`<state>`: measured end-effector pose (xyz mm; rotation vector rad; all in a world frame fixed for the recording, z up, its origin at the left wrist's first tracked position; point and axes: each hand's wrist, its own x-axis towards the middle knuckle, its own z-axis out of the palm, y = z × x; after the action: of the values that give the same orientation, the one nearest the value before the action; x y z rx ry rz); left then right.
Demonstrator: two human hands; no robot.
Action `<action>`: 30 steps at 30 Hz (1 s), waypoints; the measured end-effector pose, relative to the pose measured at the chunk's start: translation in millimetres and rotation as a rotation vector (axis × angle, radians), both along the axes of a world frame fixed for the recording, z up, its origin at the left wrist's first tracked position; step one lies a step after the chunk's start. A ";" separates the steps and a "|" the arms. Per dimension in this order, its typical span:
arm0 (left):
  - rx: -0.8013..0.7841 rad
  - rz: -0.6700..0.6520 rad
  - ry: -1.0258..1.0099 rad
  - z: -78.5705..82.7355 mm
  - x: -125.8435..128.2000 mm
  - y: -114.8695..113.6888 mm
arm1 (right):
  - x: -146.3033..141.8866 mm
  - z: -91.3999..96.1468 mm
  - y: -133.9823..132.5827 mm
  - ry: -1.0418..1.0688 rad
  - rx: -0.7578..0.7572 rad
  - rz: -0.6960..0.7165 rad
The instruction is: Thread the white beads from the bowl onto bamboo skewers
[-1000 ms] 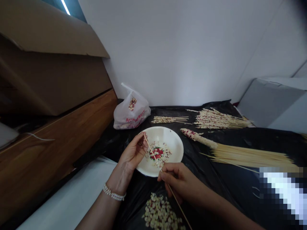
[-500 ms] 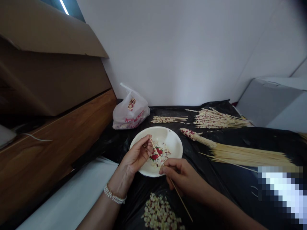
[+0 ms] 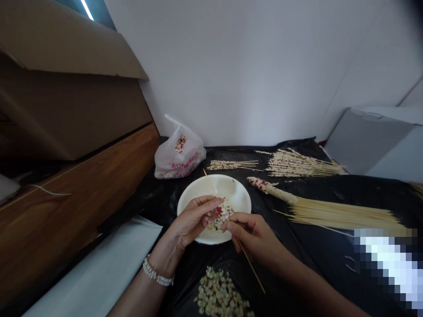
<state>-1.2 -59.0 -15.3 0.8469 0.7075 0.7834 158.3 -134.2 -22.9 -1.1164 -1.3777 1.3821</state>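
Observation:
A white bowl [image 3: 201, 188] with small cream and red kernels sits on black plastic sheeting [image 3: 324, 259]. My right hand [image 3: 253, 235] pinches a thin bamboo skewer [image 3: 251, 269] that runs from below my wrist up across the bowl; its tip shows past the far rim. My left hand [image 3: 194, 216], fingers pinched together, holds a kernel on the skewer over the bowl. A bead bracelet [image 3: 156, 274] is on my left wrist.
A loose pile of kernels [image 3: 220, 295] lies near me. A bundle of bare skewers [image 3: 343, 215] and threaded skewers [image 3: 297, 164] lie to the right, with a white plastic bag [image 3: 180, 154] behind the bowl. A cardboard box [image 3: 66, 79] and a wooden ledge are on the left.
Both hands shifted forward over the bowl. The skewer slid further through my left fingers, so its tip now pokes past the bowl's far rim.

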 end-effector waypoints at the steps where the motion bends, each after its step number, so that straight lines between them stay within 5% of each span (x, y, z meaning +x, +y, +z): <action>1: 0.013 -0.004 0.014 -0.1 -0.4 -0.1 | 0.0 0.0 0.0 0.001 0.004 -0.001; 9: 0.039 -0.012 0.059 -2.0 1.8 -3.6 | 1.6 -1.1 1.3 0.003 0.001 -0.006; 21: -0.295 0.266 -0.174 -1.9 -2.2 9.0 | 2.5 -0.7 3.2 0.054 -0.099 -0.027; 30: -0.249 0.325 -0.136 1.6 0.3 10.0 | 0.7 -1.8 3.5 0.047 -0.078 -0.021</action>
<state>-1.0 -48.9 -13.7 0.4527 0.8124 1.0091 159.0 -130.7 -24.7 -1.1392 -1.2851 1.4489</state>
